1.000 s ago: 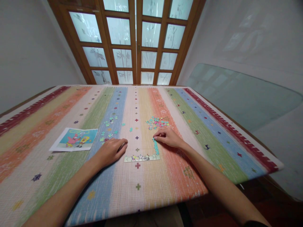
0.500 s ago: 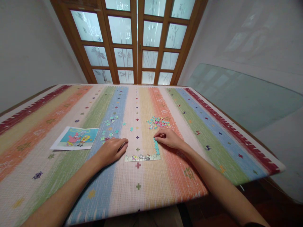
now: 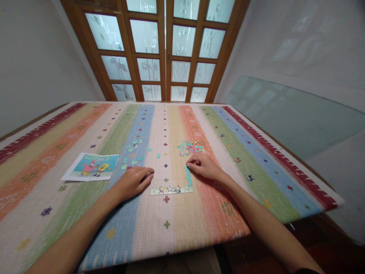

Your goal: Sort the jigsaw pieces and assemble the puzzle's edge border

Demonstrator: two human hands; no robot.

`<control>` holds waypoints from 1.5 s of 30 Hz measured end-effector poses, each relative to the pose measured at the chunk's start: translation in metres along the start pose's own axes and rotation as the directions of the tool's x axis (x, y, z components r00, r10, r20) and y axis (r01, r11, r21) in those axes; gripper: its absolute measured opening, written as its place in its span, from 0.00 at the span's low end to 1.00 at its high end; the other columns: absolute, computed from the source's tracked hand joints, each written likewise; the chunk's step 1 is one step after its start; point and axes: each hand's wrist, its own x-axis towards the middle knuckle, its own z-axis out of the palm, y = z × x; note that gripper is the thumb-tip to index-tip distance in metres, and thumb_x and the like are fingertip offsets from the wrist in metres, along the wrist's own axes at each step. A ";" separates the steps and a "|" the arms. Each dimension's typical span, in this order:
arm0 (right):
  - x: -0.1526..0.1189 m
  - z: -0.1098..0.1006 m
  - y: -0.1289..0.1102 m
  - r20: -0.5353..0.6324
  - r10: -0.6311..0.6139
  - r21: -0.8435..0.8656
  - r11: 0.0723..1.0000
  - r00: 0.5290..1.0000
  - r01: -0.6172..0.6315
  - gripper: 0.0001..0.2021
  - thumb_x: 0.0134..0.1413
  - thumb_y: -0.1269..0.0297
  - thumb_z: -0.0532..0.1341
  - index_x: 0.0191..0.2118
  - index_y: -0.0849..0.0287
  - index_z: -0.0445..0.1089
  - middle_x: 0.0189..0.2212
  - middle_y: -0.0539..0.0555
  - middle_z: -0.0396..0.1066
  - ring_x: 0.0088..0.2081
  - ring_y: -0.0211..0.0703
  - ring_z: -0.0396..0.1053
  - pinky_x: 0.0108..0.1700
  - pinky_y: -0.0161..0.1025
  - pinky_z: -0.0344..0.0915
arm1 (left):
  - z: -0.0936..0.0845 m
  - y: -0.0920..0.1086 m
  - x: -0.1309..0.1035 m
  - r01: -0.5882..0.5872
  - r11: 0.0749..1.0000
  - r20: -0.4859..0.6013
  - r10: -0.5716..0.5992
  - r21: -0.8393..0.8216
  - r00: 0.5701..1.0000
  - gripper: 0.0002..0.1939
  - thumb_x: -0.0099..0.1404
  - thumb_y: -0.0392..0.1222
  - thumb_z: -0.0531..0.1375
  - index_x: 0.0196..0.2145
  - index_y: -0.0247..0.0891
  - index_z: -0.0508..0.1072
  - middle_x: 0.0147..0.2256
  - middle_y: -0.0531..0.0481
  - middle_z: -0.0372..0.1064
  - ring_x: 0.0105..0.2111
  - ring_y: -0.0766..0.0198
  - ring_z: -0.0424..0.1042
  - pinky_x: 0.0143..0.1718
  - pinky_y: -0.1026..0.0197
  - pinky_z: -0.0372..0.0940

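My right hand (image 3: pixel 203 166) pinches thumb and forefinger together on a jigsaw puzzle piece at the upper end of a short teal column of joined pieces (image 3: pixel 189 178). The fingertips mostly cover that piece. This column meets the right end of a joined bottom row (image 3: pixel 171 190), making a corner. My left hand (image 3: pixel 137 180) rests on the cloth left of the row, fingers loosely curled and nothing visible in them. Beyond my right hand lies a heap of loose puzzle pieces (image 3: pixel 189 147). More loose pieces (image 3: pixel 134 144) are scattered past my left hand.
A printed cartoon picture (image 3: pixel 94 167) lies at the left. Two single teal pieces, one of them a nearer piece (image 3: pixel 158 155), lie between the groups. A striped tablecloth (image 3: pixel 168 243) covers the table. Behind stand wooden doors with glass panes (image 3: pixel 148 38); a glass sheet leans at the right.
My right hand has shifted very slightly at the column's upper end, still pinching. My left hand stays almost in place.
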 end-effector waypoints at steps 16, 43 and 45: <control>-0.019 -0.021 -0.014 0.243 0.015 -0.165 0.986 0.970 0.026 0.41 0.33 0.42 0.79 0.53 0.55 0.69 0.48 0.58 0.68 0.44 0.54 0.69 0.46 0.48 0.67 | -0.018 0.019 -0.005 0.008 0.976 0.160 0.027 -0.217 0.987 0.16 0.60 0.54 0.66 0.36 0.39 0.71 0.27 0.53 0.66 0.29 0.60 0.64 0.32 0.58 0.60; -0.021 -0.018 -0.022 0.285 0.049 -0.262 0.965 0.957 0.029 0.44 0.35 0.41 0.78 0.57 0.56 0.68 0.50 0.61 0.68 0.46 0.58 0.70 0.49 0.53 0.68 | -0.006 0.016 -0.003 -0.032 0.976 0.086 0.052 -0.217 0.995 0.14 0.64 0.50 0.64 0.28 0.40 0.66 0.24 0.54 0.63 0.26 0.63 0.62 0.30 0.59 0.57; -0.021 -0.018 -0.022 0.285 0.044 -0.264 0.964 0.957 0.035 0.44 0.35 0.41 0.78 0.57 0.56 0.68 0.50 0.61 0.68 0.46 0.59 0.70 0.49 0.52 0.67 | -0.007 0.017 -0.003 -0.036 0.973 0.089 0.058 -0.226 0.994 0.13 0.64 0.49 0.64 0.30 0.40 0.67 0.24 0.54 0.63 0.26 0.63 0.62 0.31 0.59 0.57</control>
